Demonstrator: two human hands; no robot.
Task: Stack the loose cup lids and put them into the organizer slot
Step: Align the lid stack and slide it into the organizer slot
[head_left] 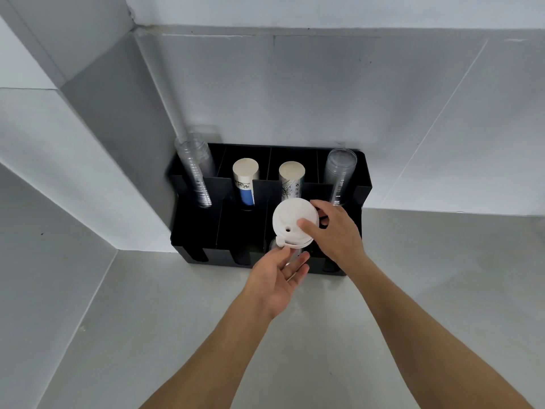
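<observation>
You've got the white lid [293, 221] pinched in your right hand [336, 231], thumb on top and fingers [320, 206] round its far edge, over the organizer's [194, 225] front slots, while your left hand [278, 273] sits open, palm-up, just under it.

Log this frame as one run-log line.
phase: lids at organizer | right hand: holds white lid stack | left hand: open beneath stack | target: black organizer front slot | inserted: not yet
</observation>
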